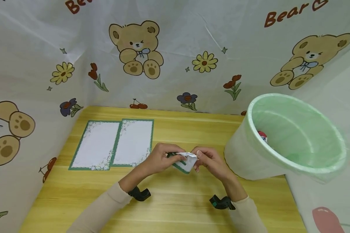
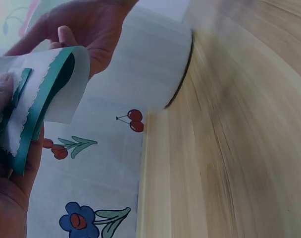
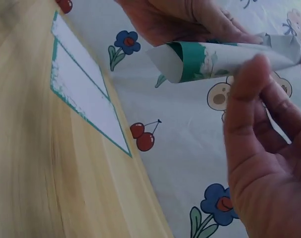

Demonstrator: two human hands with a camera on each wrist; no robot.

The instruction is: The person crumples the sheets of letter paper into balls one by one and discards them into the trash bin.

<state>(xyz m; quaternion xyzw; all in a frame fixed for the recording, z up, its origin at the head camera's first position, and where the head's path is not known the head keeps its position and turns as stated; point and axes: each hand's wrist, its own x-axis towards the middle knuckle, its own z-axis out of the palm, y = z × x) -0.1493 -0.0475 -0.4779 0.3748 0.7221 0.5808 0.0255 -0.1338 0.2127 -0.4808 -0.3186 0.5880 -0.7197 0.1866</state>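
Observation:
A sheet of white paper [image 1: 190, 165] with a green floral border is folded and curled over on itself, held above the table between both hands. My left hand [image 1: 161, 159] grips its left side, the thumb lying on top in the left wrist view. At its right end, my right hand [image 1: 212, 162] pinches the crumpled white edge between thumb and finger. The right wrist view shows the paper [image 3: 215, 62] rolled into a cone-like shape with an open end, and the fingers of my right hand [image 3: 269, 173] bent beside it.
Two flat green-bordered sheets, one on the left [image 1: 94, 145] and one beside it [image 1: 135, 140], lie on the wooden table [image 1: 169, 207]. A pale green bin [image 1: 248, 155] with a liner stands at the right, a small red item [image 1: 262, 136] inside. Bear-print cloth [image 1: 175, 87] hangs behind.

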